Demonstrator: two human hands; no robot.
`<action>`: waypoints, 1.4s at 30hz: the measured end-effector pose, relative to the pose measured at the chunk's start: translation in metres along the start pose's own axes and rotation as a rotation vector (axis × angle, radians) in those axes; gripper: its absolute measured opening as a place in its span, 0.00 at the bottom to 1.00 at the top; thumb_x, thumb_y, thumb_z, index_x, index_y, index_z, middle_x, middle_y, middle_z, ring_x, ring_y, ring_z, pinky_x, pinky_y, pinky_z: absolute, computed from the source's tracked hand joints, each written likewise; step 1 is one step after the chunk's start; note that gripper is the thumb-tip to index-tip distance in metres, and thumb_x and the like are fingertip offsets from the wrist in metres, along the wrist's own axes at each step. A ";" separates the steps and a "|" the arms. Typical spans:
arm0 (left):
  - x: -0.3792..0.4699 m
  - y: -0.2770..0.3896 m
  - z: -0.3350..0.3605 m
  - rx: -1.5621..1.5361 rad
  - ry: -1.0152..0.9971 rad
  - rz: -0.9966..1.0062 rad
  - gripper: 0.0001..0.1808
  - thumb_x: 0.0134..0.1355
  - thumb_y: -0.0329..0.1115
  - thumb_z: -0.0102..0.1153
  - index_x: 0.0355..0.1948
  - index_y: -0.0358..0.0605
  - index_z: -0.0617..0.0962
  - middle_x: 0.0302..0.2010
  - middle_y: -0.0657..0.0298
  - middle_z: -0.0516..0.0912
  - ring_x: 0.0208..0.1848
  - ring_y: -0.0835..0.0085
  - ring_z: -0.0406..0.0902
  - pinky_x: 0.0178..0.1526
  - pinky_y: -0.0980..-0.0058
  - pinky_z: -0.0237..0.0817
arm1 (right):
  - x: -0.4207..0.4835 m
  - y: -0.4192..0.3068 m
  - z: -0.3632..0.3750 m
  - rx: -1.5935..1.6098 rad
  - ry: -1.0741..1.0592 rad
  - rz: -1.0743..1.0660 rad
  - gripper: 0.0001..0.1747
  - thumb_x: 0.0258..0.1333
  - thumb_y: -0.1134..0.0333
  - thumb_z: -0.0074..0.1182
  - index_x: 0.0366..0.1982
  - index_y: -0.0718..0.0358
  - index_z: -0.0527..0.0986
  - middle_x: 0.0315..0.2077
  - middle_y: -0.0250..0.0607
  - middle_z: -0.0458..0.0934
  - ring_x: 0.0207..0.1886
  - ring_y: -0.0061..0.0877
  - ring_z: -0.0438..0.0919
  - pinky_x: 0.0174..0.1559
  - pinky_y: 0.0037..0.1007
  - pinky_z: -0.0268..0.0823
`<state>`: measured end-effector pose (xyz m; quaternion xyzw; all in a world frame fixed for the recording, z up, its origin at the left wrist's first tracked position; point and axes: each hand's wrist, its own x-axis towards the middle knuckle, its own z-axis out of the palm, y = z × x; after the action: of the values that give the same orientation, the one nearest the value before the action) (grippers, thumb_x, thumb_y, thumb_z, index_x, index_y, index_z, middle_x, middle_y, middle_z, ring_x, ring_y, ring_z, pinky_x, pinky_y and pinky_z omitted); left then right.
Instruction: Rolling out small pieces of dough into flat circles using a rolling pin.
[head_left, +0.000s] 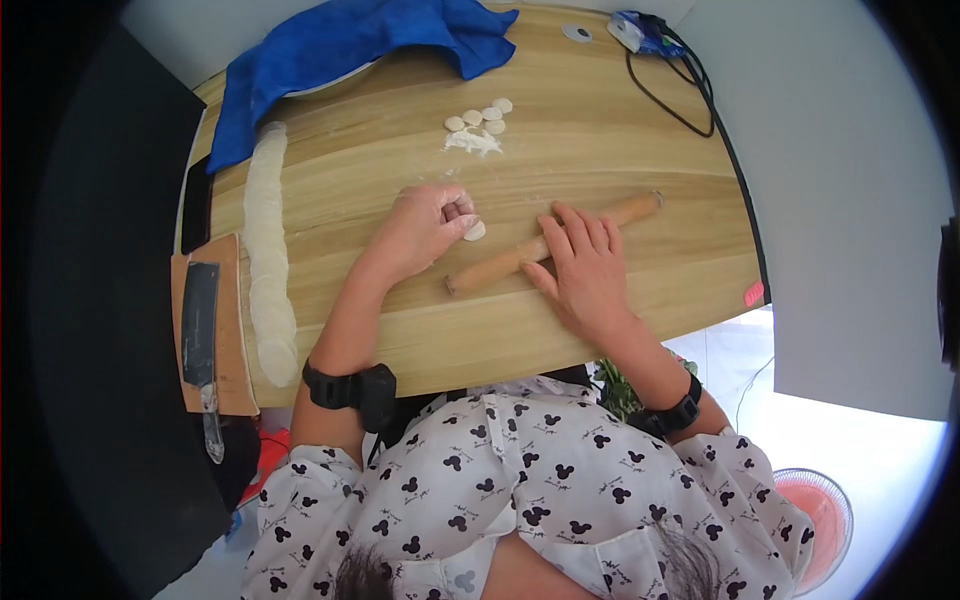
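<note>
My left hand (435, 225) has its thumb and finger on the edge of a small round of dough (475, 231) at the middle of the wooden table. To its right lies a wooden rolling pin (491, 271), set at a slant, with my right hand (585, 262) resting over its middle, fingers across it. Several small dough pieces (472, 118) sit beyond my hands beside a patch of white flour (472, 141). At the left a long row of overlapping thin dough wrappers (268, 225) runs from near the blue cloth towards the front edge.
A cleaver (200, 322) lies on a brown board (232, 300) at the left edge, its handle past the board. Behind it is a dark phone (197, 206). A blue cloth (337, 45) partly covers a dish at the back. A black cable (667, 109) lies back right.
</note>
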<state>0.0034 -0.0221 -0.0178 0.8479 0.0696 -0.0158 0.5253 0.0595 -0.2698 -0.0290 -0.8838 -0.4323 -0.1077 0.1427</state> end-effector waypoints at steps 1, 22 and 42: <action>-0.001 0.000 0.000 0.022 -0.004 0.009 0.06 0.64 0.30 0.64 0.35 0.36 0.83 0.26 0.68 0.78 0.28 0.82 0.69 0.32 0.75 0.66 | 0.002 -0.003 -0.001 -0.003 -0.012 0.017 0.29 0.64 0.51 0.58 0.60 0.61 0.74 0.62 0.53 0.72 0.65 0.43 0.69 0.68 0.47 0.55; -0.003 0.003 -0.005 0.007 -0.014 -0.093 0.05 0.64 0.27 0.64 0.37 0.36 0.83 0.27 0.68 0.80 0.28 0.83 0.70 0.32 0.76 0.66 | 0.002 -0.004 0.005 0.018 0.052 -0.075 0.24 0.65 0.54 0.57 0.58 0.57 0.77 0.60 0.47 0.74 0.58 0.41 0.73 0.63 0.44 0.61; -0.006 0.005 -0.008 0.034 -0.031 -0.061 0.06 0.64 0.29 0.65 0.36 0.35 0.83 0.28 0.68 0.80 0.28 0.82 0.71 0.31 0.77 0.66 | 0.015 -0.004 0.015 0.034 0.063 -0.025 0.24 0.67 0.53 0.55 0.60 0.54 0.76 0.61 0.46 0.73 0.62 0.41 0.70 0.65 0.47 0.58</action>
<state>-0.0026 -0.0178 -0.0088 0.8539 0.0868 -0.0462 0.5111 0.0666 -0.2516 -0.0382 -0.8719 -0.4405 -0.1299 0.1700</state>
